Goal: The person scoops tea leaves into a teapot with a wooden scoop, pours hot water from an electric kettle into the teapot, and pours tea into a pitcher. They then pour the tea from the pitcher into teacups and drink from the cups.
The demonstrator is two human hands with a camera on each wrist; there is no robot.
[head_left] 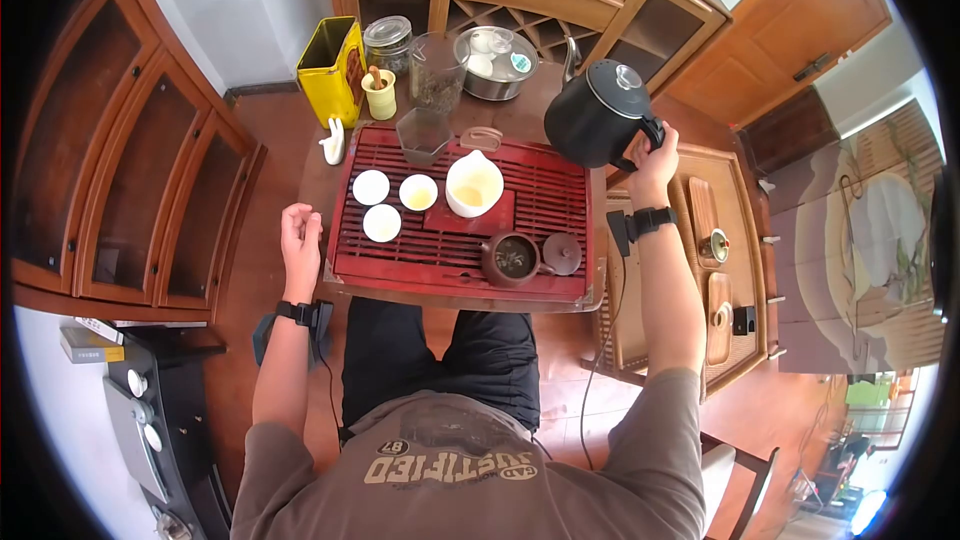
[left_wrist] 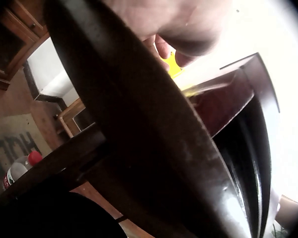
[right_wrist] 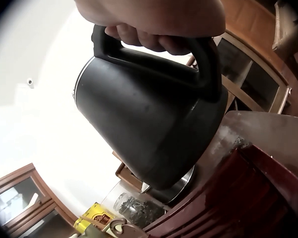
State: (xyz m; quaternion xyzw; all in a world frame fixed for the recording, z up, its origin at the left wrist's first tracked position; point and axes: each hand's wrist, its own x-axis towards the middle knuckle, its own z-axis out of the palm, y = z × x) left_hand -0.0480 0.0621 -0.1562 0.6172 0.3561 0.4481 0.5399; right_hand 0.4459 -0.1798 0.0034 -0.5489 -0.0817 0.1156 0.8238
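Observation:
The right hand grips the handle of a black kettle, held up over the back right corner of the red slatted tray; the right wrist view shows the fingers curled round the handle of the kettle. The left hand is off the tray's left edge, holding nothing, its fingers loosely bent. On the tray stand three white cups, a white pitcher with pale yellow liquid, and a brown teapot without its lid. The lid lies right of the teapot.
Behind the tray are a yellow tin, a lidded jar, glass vessels and a metal bowl with cups. A white figurine stands at the back left. On the right is a woven side table; a cable hangs beside it.

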